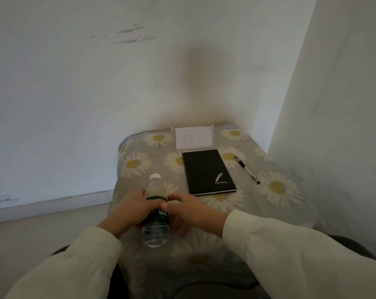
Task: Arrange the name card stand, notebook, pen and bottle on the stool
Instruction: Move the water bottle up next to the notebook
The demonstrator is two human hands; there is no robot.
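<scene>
Both hands wrapped on the bottle (155, 214) near the stool's (290, 210) front-left edge: left hand (130, 209) on one side, right hand (188, 210) on the other, likely to steady it upright while setting it down. Dark green label, text unreadable; white cap. Mid-stool lies the notebook (207, 171), black, with a feather logo and tiny illegible print. The pen (246, 169) lies just beside it toward the right edge. At the back edge, against the wall, stands the name card stand (193, 138), handwritten "Job", facing the person.

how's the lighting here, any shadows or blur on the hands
Head view: dim, soft light; a broad shadow falls on the wall above the name card stand; both hands on the bottle look slightly soft; wide-angle bending at the edges.
</scene>
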